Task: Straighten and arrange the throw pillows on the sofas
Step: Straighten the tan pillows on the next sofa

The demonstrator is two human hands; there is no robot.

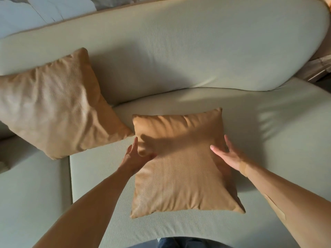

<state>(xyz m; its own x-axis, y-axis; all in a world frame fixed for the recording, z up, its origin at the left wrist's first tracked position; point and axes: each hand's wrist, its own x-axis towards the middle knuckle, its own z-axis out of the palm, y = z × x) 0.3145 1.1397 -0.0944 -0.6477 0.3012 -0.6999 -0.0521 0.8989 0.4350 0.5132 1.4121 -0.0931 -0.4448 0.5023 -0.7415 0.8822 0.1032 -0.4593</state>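
Leaning against the sofa's backrest (pixel 179 51) on my left, the bigger tan pillow (pixel 53 104) stands crooked, one corner pointing down over the seam between seat cushions; I judge it could slump forward if I jostle it. Just beside its lower corner, my left hand (pixel 136 158) cups the left edge of the smaller tan pillow (pixel 179 167), fingers loosely bent with the thumb pressing a dent into the cover, more a light hold than a firm grasp. That pillow lies flat on the seat cushion (pixel 268 131), near the front edge. My right hand (pixel 227 156) lies flat against its right edge, fingers nearly straight, gripping nothing. With so little purchase, the smooth cover might slide out as I lift, or its corner could knock the bigger pillow. I see no label, brand or writing anywhere.
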